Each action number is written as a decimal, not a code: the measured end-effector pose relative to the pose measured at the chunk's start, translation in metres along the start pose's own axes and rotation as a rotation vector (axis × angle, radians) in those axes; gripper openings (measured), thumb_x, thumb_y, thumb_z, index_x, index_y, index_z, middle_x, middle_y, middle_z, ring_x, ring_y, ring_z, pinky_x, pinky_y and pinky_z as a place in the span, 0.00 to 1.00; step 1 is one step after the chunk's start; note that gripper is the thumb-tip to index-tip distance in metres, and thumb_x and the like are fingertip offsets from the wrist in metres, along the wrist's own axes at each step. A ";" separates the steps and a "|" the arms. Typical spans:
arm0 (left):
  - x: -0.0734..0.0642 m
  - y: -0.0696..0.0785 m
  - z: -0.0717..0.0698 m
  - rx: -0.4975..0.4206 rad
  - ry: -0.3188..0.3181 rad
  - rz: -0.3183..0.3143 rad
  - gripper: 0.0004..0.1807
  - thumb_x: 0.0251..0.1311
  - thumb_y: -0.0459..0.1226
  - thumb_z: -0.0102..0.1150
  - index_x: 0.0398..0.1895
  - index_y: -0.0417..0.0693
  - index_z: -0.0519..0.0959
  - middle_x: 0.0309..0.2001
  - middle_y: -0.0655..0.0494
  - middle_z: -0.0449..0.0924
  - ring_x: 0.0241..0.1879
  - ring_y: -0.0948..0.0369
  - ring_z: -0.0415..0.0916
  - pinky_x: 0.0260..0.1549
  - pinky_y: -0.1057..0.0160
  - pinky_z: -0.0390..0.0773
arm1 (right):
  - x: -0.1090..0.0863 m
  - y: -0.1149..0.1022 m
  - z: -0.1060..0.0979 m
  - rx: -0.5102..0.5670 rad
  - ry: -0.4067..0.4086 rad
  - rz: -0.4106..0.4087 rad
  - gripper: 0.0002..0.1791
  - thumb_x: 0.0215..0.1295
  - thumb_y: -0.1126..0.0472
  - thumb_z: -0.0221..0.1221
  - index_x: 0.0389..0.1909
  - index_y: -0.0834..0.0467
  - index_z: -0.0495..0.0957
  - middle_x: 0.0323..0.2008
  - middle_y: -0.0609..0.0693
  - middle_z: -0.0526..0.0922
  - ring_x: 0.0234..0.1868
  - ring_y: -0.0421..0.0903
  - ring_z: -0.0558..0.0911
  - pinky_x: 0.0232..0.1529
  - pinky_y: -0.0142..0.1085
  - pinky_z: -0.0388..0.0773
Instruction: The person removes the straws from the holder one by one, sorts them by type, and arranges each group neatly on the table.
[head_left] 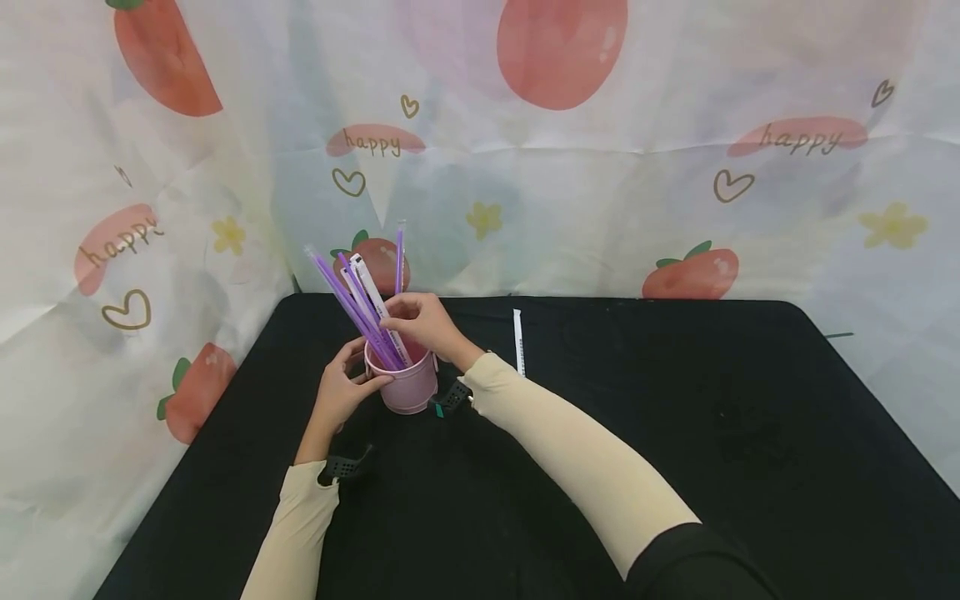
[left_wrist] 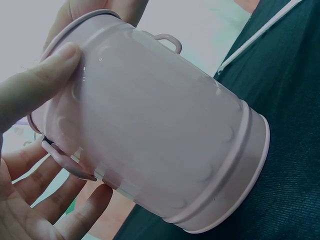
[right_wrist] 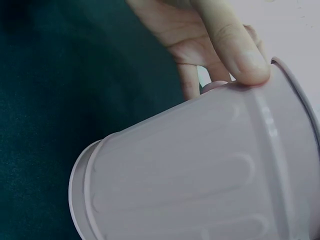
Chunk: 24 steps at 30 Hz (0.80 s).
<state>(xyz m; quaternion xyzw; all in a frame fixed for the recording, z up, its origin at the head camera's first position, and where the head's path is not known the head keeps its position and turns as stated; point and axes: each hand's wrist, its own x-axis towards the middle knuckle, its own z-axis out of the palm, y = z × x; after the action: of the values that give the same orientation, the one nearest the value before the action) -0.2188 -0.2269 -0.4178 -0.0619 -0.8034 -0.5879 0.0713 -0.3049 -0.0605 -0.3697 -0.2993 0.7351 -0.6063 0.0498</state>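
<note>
1. Head: left hand [head_left: 341,392] grips the bucket [head_left: 408,392] at the bench's [head_left: 660,358] left, fingers spread;
2. right hand [head_left: 431,325] is at its mouth, against straws [head_left: 342,294]; cannot tell what its fingers pinch.

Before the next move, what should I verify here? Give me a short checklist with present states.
1. Left grip holding the pink bucket: ok, thumb near the rim.
2. Bucket mouth facing up: ok.
3. Bundle of purple and white sticks in the bucket: ok, leaning left.
4. Right grip pinching a stick: cannot tell; it is at the bucket's mouth.
5. Lower end of the separate purple stick: cannot tell, hidden behind the right grip.
6. Every stick in the bucket: not ok; one white stick lies on the black table.
</note>
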 end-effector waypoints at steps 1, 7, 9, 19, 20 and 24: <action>0.001 -0.002 0.000 0.004 0.003 0.008 0.37 0.51 0.30 0.66 0.66 0.40 0.62 0.63 0.39 0.66 0.63 0.45 0.64 0.60 0.47 0.70 | 0.000 0.000 0.000 0.005 0.005 -0.002 0.12 0.59 0.65 0.62 0.44 0.63 0.80 0.39 0.61 0.84 0.35 0.37 0.80 0.38 0.25 0.78; 0.002 -0.009 0.000 0.014 0.012 0.039 0.37 0.51 0.31 0.67 0.65 0.40 0.63 0.62 0.39 0.67 0.62 0.44 0.65 0.59 0.47 0.71 | 0.000 -0.001 0.000 0.024 0.038 -0.008 0.12 0.59 0.64 0.63 0.44 0.64 0.80 0.39 0.60 0.83 0.36 0.38 0.81 0.40 0.26 0.79; 0.002 -0.009 0.000 0.017 0.010 0.040 0.37 0.51 0.31 0.67 0.65 0.40 0.62 0.62 0.39 0.67 0.63 0.44 0.65 0.59 0.47 0.71 | -0.001 -0.002 0.000 0.026 0.045 -0.011 0.12 0.59 0.64 0.63 0.44 0.64 0.80 0.39 0.61 0.83 0.37 0.39 0.82 0.41 0.27 0.80; 0.001 -0.009 0.000 0.008 0.004 0.028 0.37 0.51 0.31 0.67 0.65 0.40 0.62 0.63 0.40 0.66 0.64 0.45 0.64 0.59 0.48 0.70 | -0.001 -0.015 -0.002 0.100 0.064 -0.043 0.13 0.59 0.64 0.62 0.44 0.65 0.81 0.40 0.61 0.84 0.34 0.36 0.81 0.40 0.29 0.81; 0.001 -0.009 0.000 0.007 0.005 0.028 0.37 0.51 0.31 0.67 0.65 0.40 0.62 0.63 0.39 0.66 0.63 0.45 0.64 0.59 0.47 0.70 | -0.001 -0.018 -0.003 0.104 0.068 -0.051 0.13 0.59 0.65 0.62 0.44 0.65 0.81 0.40 0.62 0.84 0.33 0.36 0.80 0.39 0.29 0.81; 0.002 -0.007 0.000 0.008 0.011 0.028 0.37 0.51 0.30 0.67 0.65 0.40 0.62 0.62 0.38 0.67 0.63 0.44 0.65 0.59 0.47 0.71 | 0.002 -0.028 -0.008 0.134 0.080 -0.101 0.12 0.59 0.67 0.61 0.43 0.67 0.81 0.38 0.64 0.84 0.32 0.36 0.81 0.37 0.31 0.82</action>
<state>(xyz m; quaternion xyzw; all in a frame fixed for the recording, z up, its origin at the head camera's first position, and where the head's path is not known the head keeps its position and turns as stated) -0.2223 -0.2284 -0.4238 -0.0697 -0.8044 -0.5839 0.0840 -0.2992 -0.0566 -0.3408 -0.3074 0.6785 -0.6671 0.0097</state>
